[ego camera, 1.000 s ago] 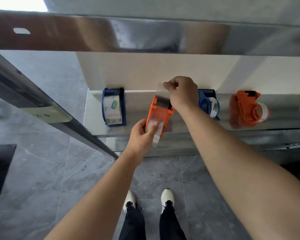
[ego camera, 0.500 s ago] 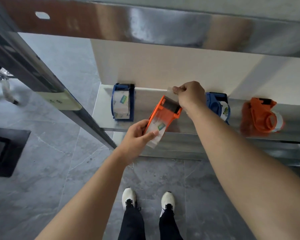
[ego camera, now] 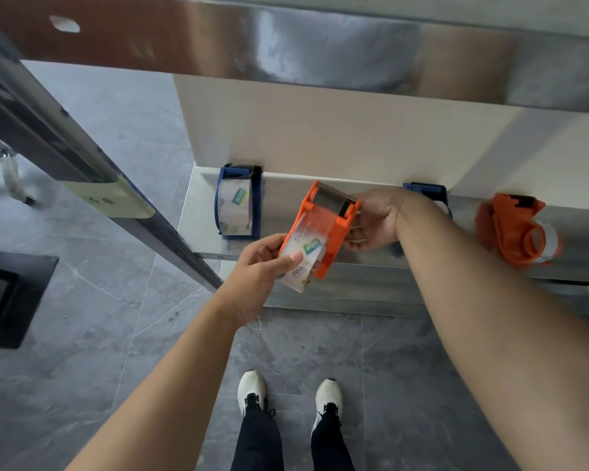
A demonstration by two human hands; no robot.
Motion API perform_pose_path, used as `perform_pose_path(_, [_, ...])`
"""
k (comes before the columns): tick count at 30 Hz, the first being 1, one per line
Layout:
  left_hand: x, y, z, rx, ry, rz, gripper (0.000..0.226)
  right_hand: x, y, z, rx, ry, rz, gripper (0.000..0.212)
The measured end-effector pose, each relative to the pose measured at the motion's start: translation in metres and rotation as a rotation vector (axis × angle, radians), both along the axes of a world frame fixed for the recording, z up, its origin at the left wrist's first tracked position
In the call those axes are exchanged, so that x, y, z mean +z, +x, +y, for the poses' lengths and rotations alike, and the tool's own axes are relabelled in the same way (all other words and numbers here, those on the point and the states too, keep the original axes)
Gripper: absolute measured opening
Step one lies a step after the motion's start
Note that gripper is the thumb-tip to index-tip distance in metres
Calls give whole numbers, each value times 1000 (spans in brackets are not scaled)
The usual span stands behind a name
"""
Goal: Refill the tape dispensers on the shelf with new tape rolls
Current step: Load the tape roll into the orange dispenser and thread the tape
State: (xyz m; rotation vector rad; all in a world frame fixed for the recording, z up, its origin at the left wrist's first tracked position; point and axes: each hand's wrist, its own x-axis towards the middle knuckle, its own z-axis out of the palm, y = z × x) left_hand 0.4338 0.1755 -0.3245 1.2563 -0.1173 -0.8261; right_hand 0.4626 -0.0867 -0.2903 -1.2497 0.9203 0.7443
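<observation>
The steel shelf (ego camera: 201, 212) runs across the view against a pale wall. Above its front edge, near the middle, an orange tape dispenser (ego camera: 332, 229) is held tilted, its cutter end towards the wall. The right grip (ego camera: 376, 220) is clenched on the dispenser's right side, fingers curled under it. The left grip (ego camera: 262, 265) grasps the lower end, thumb pressed across the clear printed tape roll (ego camera: 303, 254) seated in the frame. Towards the shelf's right end a second orange dispenser (ego camera: 514, 229) lies on its side with a roll in it. At the left end, against the back edge, stands a blue tape dispenser (ego camera: 238, 202), loaded with a printed roll. Another blue dispenser (ego camera: 427, 192) shows at the back edge, mostly hidden by the right wrist.
</observation>
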Motion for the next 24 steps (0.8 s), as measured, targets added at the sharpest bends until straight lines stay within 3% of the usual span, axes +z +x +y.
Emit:
perform_pose_path(5, [1, 0, -7, 12, -16, 35, 40, -12, -9, 0, -33, 152, -82, 14])
perform_pose_path(10, [6, 1, -21, 32, -43, 87, 38, -32, -13, -4, -176, 257, -355, 71])
perform_pose_path(13, [7, 3, -26, 64, -47, 127, 36, -34, -19, -5, -191, 204, -465, 34])
perform_pose_path(15, [8, 5, -29, 101, -20, 153, 34, -36, -22, -3, -231, 188, -504, 22])
perform_pose_path(19, [13, 7, -40, 110, 60, 173, 33, -40, -23, 8, -303, 99, -531, 35])
perform_pose_path(24, [13, 10, -60, 154, 164, 167, 28, -47, -19, 16, -211, -80, -534, 41])
